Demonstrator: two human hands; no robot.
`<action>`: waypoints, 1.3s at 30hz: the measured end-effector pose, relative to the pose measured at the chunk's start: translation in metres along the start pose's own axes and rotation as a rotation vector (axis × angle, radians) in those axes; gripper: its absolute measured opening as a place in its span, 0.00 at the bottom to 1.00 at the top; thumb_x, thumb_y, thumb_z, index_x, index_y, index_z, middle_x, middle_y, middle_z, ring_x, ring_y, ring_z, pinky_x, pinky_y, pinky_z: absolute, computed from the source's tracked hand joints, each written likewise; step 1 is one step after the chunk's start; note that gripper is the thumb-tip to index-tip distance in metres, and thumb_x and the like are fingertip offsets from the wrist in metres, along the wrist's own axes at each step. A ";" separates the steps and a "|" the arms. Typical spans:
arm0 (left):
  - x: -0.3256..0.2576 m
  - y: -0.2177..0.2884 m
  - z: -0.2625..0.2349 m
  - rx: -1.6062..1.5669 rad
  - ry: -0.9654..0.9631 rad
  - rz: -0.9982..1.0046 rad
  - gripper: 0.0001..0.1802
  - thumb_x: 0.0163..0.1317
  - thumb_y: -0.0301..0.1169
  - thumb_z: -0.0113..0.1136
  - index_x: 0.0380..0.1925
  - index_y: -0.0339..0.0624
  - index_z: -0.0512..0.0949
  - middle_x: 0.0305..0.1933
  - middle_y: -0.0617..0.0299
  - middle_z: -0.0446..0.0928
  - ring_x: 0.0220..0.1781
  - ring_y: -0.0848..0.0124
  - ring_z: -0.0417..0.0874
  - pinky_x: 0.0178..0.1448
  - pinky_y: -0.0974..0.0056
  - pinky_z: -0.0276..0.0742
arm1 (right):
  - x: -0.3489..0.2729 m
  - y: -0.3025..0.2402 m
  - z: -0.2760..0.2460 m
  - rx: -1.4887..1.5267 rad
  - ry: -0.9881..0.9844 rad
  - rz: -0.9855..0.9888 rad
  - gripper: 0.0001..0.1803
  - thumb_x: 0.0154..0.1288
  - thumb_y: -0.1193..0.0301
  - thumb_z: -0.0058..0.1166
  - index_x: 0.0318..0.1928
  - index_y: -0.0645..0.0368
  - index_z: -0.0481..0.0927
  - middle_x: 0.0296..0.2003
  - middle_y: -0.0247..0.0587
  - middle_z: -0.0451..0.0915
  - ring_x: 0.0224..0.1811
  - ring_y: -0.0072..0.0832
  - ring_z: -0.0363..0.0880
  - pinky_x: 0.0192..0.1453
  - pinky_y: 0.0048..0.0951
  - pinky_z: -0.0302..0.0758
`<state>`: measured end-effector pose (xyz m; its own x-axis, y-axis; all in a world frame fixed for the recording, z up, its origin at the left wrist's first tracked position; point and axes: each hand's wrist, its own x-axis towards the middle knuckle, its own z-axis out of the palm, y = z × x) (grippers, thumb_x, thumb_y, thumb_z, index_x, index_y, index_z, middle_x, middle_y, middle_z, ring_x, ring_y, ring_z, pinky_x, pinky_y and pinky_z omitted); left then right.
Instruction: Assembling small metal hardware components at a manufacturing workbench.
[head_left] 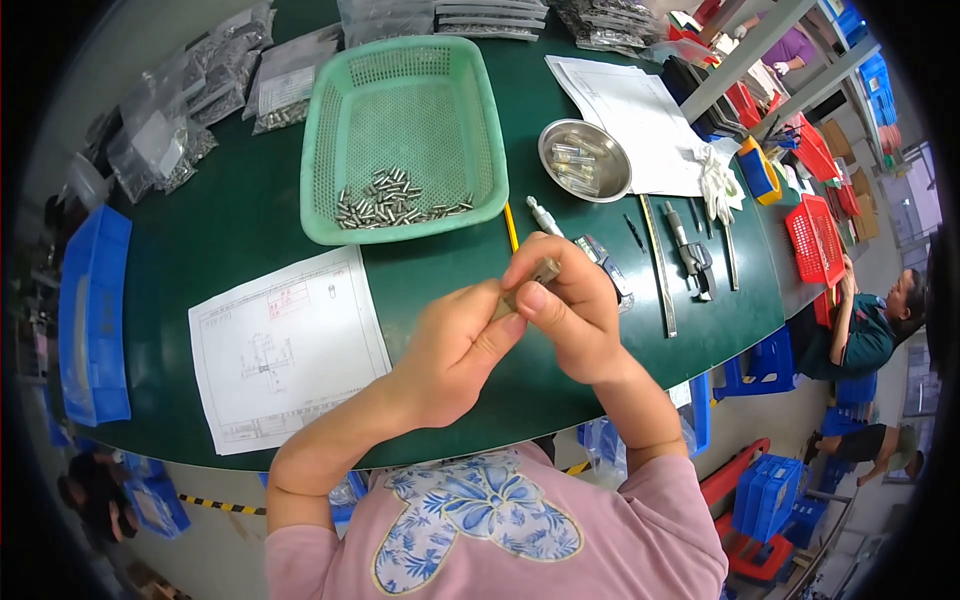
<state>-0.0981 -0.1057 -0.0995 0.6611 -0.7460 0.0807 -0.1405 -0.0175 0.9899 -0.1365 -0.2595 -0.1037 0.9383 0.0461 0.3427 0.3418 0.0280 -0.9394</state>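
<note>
My left hand (452, 352) and my right hand (572, 312) meet over the near middle of the green table, fingers closed around a short, dull metal rod (545, 270). The rod is tilted, one end showing between the right thumb and fingers. Its lower part runs into the left hand's grip, mostly hidden. Just beyond the hands stands a light-green plastic basket (405, 235) with many small metal pins (390, 203) heaped at its near side. A drawing sheet (285, 345) lies to the left of my left hand.
Right of the basket sits a steel bowl (622, 175) with small clear tubes. Micrometers (687, 250), a steel ruler (657, 270), papers (640, 125) and white gloves (720, 185) lie further right. A blue bin (95, 315) stands left; bagged parts (160, 150) line the back.
</note>
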 end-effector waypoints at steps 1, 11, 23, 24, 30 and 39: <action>-0.003 0.004 -0.004 -0.080 -0.017 0.001 0.13 0.65 0.35 0.45 0.33 0.34 0.70 0.25 0.54 0.70 0.24 0.59 0.71 0.29 0.61 0.67 | 0.001 0.000 0.003 -0.004 -0.003 -0.004 0.08 0.64 0.70 0.48 0.38 0.63 0.71 0.30 0.35 0.71 0.32 0.20 0.69 0.38 0.21 0.66; -0.024 -0.006 -0.009 0.302 0.300 0.377 0.12 0.63 0.34 0.47 0.30 0.35 0.71 0.20 0.58 0.69 0.19 0.67 0.70 0.24 0.63 0.67 | 0.011 -0.001 0.033 -0.208 0.043 -0.334 0.09 0.62 0.69 0.47 0.34 0.64 0.72 0.25 0.36 0.73 0.25 0.20 0.68 0.29 0.20 0.66; -0.034 -0.032 -0.006 0.125 0.357 0.339 0.12 0.62 0.33 0.49 0.23 0.36 0.69 0.18 0.58 0.67 0.18 0.69 0.66 0.24 0.66 0.61 | 0.026 0.007 0.054 0.056 0.115 -0.061 0.15 0.69 0.61 0.35 0.33 0.60 0.65 0.25 0.37 0.66 0.24 0.22 0.64 0.27 0.22 0.66; -0.032 -0.032 -0.006 0.009 0.382 0.315 0.13 0.62 0.33 0.48 0.23 0.36 0.68 0.18 0.59 0.66 0.18 0.70 0.66 0.23 0.66 0.61 | 0.028 0.006 0.054 0.084 0.098 0.002 0.14 0.68 0.62 0.36 0.33 0.60 0.65 0.27 0.39 0.68 0.26 0.23 0.66 0.28 0.22 0.67; -0.029 -0.034 -0.015 -0.295 0.357 0.182 0.14 0.63 0.34 0.45 0.24 0.35 0.68 0.19 0.62 0.66 0.21 0.75 0.67 0.24 0.66 0.62 | 0.031 0.016 0.031 0.146 0.019 0.152 0.08 0.66 0.70 0.40 0.38 0.63 0.68 0.32 0.40 0.72 0.31 0.21 0.70 0.35 0.21 0.70; -0.012 -0.026 -0.023 -0.156 0.193 0.164 0.10 0.60 0.30 0.44 0.27 0.35 0.71 0.24 0.62 0.71 0.23 0.77 0.70 0.27 0.71 0.67 | 0.039 0.010 0.024 -0.101 -0.136 0.066 0.05 0.59 0.77 0.47 0.36 0.64 0.72 0.30 0.43 0.75 0.27 0.20 0.68 0.31 0.21 0.67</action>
<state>-0.0852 -0.0811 -0.1234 0.7693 -0.5894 0.2465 -0.1518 0.2061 0.9667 -0.0980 -0.2333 -0.0996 0.9454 0.1789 0.2723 0.2898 -0.0796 -0.9538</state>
